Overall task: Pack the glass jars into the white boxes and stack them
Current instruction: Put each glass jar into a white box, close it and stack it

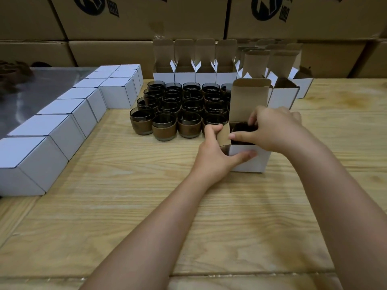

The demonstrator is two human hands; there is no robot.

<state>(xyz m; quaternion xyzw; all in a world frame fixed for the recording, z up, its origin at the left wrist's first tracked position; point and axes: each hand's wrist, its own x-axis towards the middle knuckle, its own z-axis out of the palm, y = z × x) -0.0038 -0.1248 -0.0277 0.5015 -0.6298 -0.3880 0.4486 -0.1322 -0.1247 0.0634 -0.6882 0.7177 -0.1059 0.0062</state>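
A grey sheet [41, 86] covers the far left corner of the bench [125, 206], toward ten o'clock. Along its edge runs a line of closed white boxes [62, 130], touching side to side, from eight o'clock near the person up to eleven o'clock, where it doubles into two rows. Just to the right of that far end, at about twelve o'clock, the glass jars [178, 109] stand upright in a tight cluster, dark glass above brown bands. Behind them a row of open-flapped white boxes [194, 65] stands with lids up, against a wall of brown cartons [136, 17].

The left hand [215, 155] grips the open box [249, 158], which sits on the bench at four o'clock from the jar cluster. Its fingers curl round the brown left side flap and its thumb lies pressed on the white front wall. A jar [244, 128] sits inside this box, only its dark mouth showing. The lid flap stands upright at the far side.

The right hand [274, 130] comes over the box top from three o'clock. One digit lies across the jar mouth and another dips in at the far rim. Whether it pinches the jar or a flap, or only touches them, cannot be told. More boxes with raised flaps stand at one o'clock behind it.
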